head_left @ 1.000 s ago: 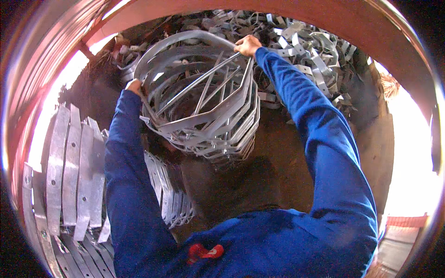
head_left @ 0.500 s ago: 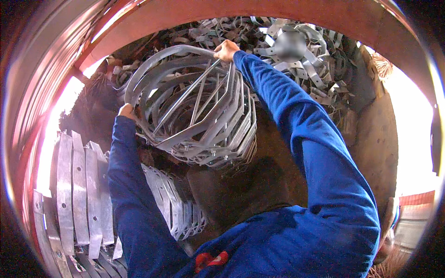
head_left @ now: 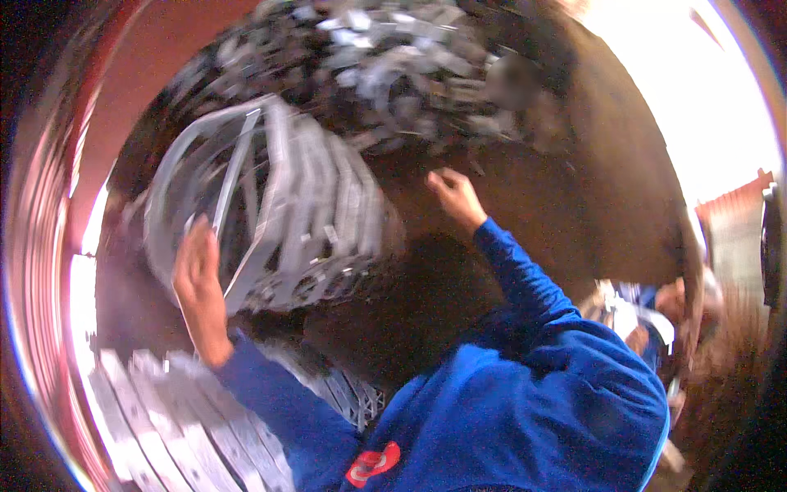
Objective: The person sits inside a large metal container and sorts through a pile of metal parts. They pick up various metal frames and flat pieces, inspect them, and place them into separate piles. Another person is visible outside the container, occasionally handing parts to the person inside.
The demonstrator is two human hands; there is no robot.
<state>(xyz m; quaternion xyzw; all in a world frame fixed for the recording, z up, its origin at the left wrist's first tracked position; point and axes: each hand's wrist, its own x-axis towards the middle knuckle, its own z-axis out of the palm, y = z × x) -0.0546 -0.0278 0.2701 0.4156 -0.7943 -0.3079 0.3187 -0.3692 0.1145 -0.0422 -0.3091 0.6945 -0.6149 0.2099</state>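
Moved since the earlier frame: right hand (head_left: 457,201), off the nested metal frames (head_left: 279,180). Advisable: square up the layers, check steadiness before full release. Counted, rear: one pile of loose metal pieces (head_left: 393,74), uncountable through blur. Left of centre: one stack of said frames, several layers. Lower left: several curved strips (head_left: 176,426). Hands: two, apart; right empty, loosely curled; left hand (head_left: 201,287) at near rim, grip impossible to tell.

Bare ground (head_left: 557,221) gives free passage right of the right hand (head_left: 457,198), a metal heap (head_left: 402,74) standing beyond. Stacked metal frames (head_left: 328,189) obstruct the left hand (head_left: 201,279); blur leaves contact uncertain.
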